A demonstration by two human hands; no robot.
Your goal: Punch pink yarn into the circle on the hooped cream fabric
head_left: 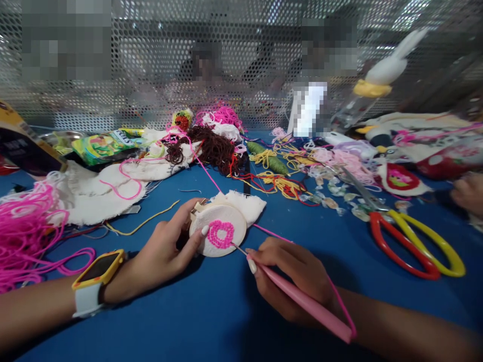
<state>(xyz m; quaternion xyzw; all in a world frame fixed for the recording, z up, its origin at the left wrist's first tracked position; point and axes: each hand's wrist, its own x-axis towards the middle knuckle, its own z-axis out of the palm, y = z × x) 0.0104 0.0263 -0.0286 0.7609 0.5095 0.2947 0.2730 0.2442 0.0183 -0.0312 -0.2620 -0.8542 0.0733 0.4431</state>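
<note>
My left hand (171, 246) grips a small round embroidery hoop (202, 246) by its left edge, thumb on the front and the other fingers hidden behind. White cloth (251, 207) is stretched in it, with a frayed edge sticking out at the upper right. Bright pink loops (221, 235) form a ring on the cloth. In my right hand (290, 276) is a pink punch needle (309, 304), closed between thumb and fingers. Its metal tip meets the lower right of the pink ring. Pink yarn (341, 304) comes from the handle's back end.
Red-and-yellow-handled scissors (403, 246) lie at the right, beside wrapped candies (337, 188). A pink yarn heap (28, 236) sits at the left. Yarn tangles (219, 151), white fabric (94, 186) and a green snack bag (107, 146) line the back. Another person's hand (470, 193) is at far right.
</note>
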